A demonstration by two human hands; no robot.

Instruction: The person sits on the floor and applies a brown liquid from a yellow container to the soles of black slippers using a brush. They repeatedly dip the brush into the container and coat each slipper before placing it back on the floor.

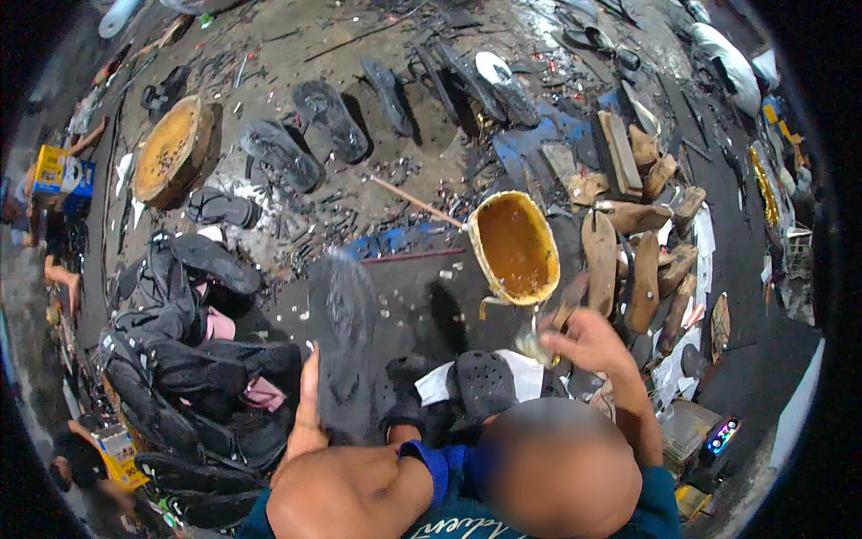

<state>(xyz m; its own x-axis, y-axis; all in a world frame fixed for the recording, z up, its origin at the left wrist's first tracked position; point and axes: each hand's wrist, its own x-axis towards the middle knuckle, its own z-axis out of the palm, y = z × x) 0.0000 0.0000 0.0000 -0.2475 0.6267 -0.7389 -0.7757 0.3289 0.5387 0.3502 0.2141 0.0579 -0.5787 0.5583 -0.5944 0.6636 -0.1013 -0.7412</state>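
Just below the middle of the frame, a dark rubber shoe sole (341, 346) stands on end, blurred, with the left hand (307, 409) flat against its lower left edge; the fingers look laid along it rather than curled round, though I cannot tell how firmly they grip. Such a sole looks light and floppy, likely to bend if held by one end, so I would judge its thicker heel or waist the surest place to take hold. To the right, the right hand (588, 341) is closed on a small pale thing (539, 346), perhaps a brush or rag, too blurred to name. Just above that hand stands a yellow tub of brown liquid (514, 247), probably glue, which would make anything it wets slippery, then tacky. Wooden shoe lasts (642, 269) crowd the right of the frame. More black soles (280, 154) lie on the dirty floor (422, 162) toward the top, a round wooden block (172, 151) sits at upper left, and a heap of black uppers (180, 359) fills the lower left.
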